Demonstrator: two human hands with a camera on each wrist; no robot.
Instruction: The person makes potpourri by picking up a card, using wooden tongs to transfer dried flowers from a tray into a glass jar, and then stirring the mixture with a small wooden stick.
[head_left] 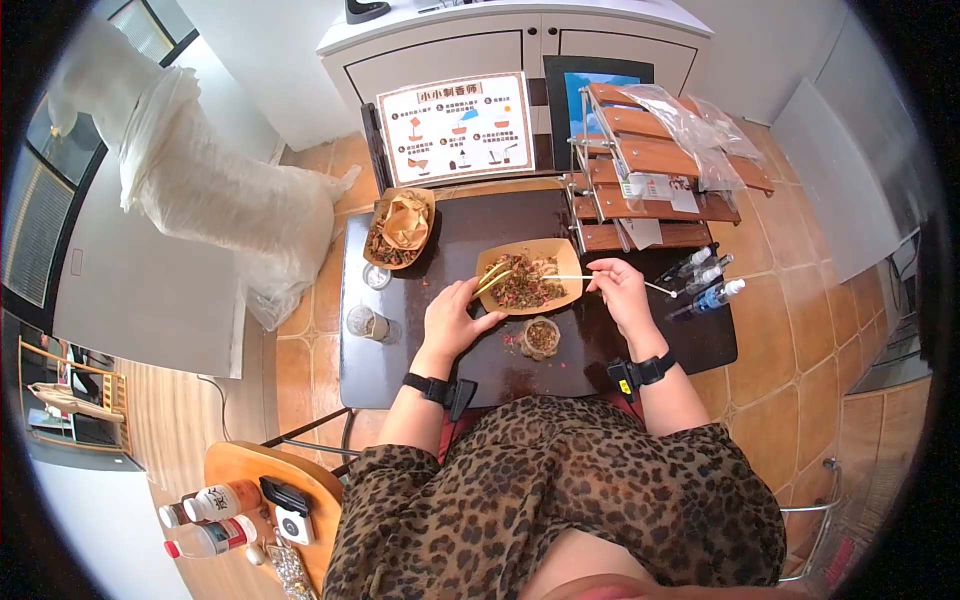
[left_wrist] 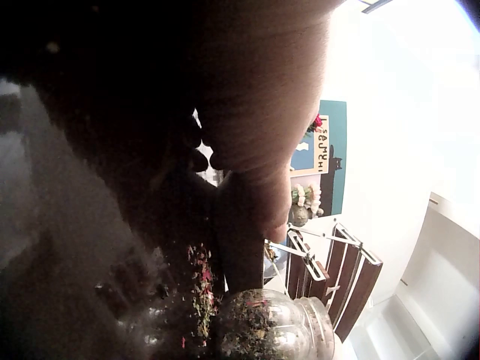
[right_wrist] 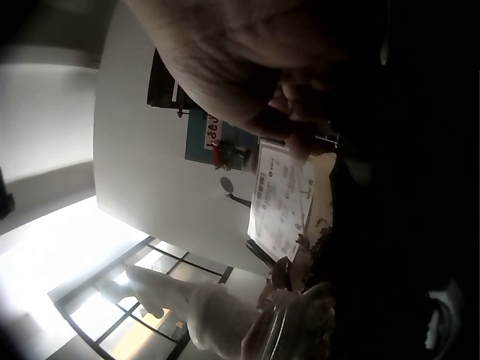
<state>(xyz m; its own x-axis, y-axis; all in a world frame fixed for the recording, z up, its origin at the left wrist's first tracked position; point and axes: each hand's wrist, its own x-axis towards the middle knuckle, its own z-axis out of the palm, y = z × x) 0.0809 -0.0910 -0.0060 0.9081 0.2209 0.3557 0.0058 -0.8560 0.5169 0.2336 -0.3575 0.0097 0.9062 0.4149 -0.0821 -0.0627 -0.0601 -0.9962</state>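
Note:
A brown paper tray holds a mix of dried petals and herbs. My left hand grips its left side, thumb along the near edge. Gold tongs lean in the tray beside those fingers. Between thumb and fingers, my right hand pinches a thin white stick; one end reaches into the mix, the other sticks out to the right. Just in front of the tray stands a small glass jar partly filled with the mix, also seen in the left wrist view as a jar.
Loose petals lie left of the jar. A second paper tray with a crumpled paper sits at back left, near a glass. Spray bottles line the right edge; a wooden rack and instruction sign stand behind.

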